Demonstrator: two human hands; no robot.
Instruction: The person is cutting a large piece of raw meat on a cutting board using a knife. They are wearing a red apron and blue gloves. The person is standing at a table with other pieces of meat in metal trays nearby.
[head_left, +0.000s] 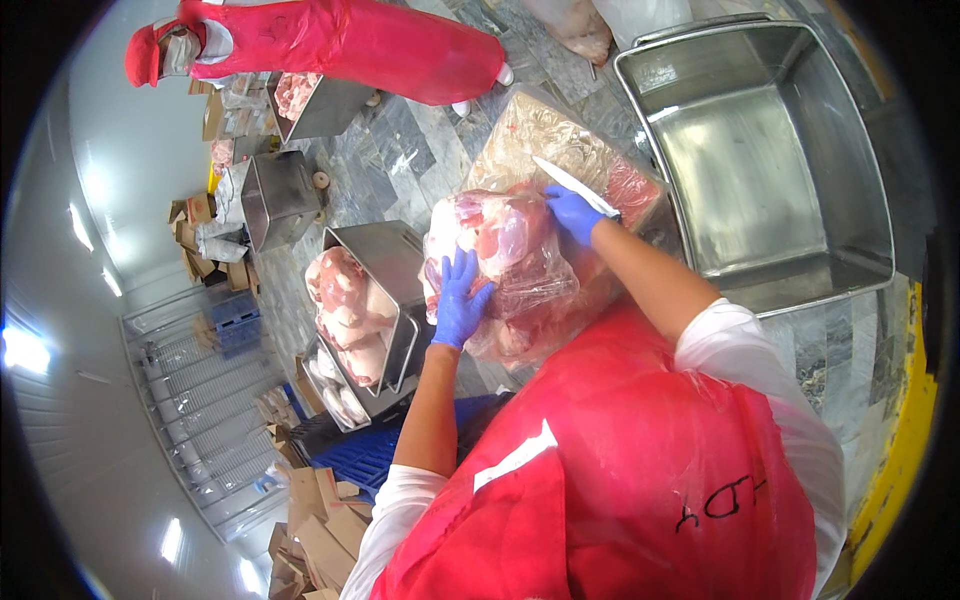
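A large slab of pink raw meat [515, 245], partly covered by clear plastic film [540, 285], lies in front of my red apron. My left hand [460, 302], in a blue glove, rests on its left side with the fingers spread. At the far right edge of the meat is my blue-gloved right hand [575, 214], with fingers curled. A knife [568, 180] runs along this hand, its pale blade pointing away to the left; the grip is partly hidden. Beyond the meat is a film-wrapped block [545, 140] with a red patch at its right end.
A big metal tub [765, 180] stands on the right. Left of the meat, a metal bin [385, 260] holds large raw meat pieces [348, 310]. Farther off are more metal bins [280, 200] and a person in a red apron [350, 45]. Cardboard [325, 540] is piled lower left.
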